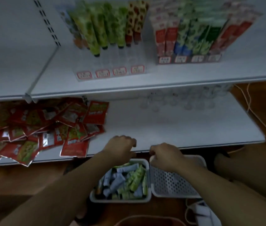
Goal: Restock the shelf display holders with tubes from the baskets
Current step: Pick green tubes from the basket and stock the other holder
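Two white baskets stand on the floor below the shelf. The left basket (143, 162) holds several green and pale blue tubes (125, 181). Nothing lies in the perforated right basket (174, 185). My left hand (120, 148) hovers with curled fingers over the left basket's far edge, at the lower shelf's front lip. My right hand (165, 158) has its fingers curled at the far left corner of the right basket; whether it grips the rim is blurred. On the upper shelf a clear display holder (111, 69) carries green and red tubes (106, 28), with its front slots bare.
A second holder (189, 59) of boxed tubes stands at the upper right. Red sachets (44, 126) are piled on the left of the lower shelf (178, 126). A clear holder (183, 98) lies at its back. White cables (250, 103) hang at right. A reddish bin rim (148, 220) shows at the bottom.
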{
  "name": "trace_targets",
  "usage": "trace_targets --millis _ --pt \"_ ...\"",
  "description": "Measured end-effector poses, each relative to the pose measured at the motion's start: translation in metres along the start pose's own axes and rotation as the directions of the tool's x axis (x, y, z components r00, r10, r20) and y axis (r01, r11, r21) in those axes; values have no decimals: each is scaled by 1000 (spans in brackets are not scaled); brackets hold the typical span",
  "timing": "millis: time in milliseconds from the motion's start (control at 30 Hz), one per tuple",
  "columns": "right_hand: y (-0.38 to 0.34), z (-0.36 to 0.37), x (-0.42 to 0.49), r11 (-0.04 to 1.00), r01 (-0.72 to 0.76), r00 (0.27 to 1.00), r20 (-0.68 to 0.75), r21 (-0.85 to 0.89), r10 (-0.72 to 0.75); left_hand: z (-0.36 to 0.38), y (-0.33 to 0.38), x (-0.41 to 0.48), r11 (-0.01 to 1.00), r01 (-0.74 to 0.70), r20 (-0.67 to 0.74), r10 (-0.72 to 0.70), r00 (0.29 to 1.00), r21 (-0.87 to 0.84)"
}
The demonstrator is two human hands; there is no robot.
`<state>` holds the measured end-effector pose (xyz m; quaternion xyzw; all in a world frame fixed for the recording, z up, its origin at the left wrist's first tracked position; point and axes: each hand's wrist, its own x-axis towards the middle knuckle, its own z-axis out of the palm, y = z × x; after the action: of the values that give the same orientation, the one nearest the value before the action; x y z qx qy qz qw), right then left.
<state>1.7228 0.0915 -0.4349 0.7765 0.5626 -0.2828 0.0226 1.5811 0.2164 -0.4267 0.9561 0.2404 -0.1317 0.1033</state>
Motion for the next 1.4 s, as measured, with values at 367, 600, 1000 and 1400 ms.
trace_targets --millis 367,600,1000,1400 --pt "25 83 20 998 -46 938 342 -44 58 140 3 8 940 283 399 -189 897 -190" --pt "27 90 38 1000 -23 930 366 13 16 173 28 33 952 279 523 -175 834 -126" --pt "20 103 71 992 72 966 255 -107 -42 159 -39 7 703 497 463 -263 847 -509" --pt "-10 134 78 709 414 906 334 -571 -260 164 -55 -21 447 484 351 -349 869 -752"
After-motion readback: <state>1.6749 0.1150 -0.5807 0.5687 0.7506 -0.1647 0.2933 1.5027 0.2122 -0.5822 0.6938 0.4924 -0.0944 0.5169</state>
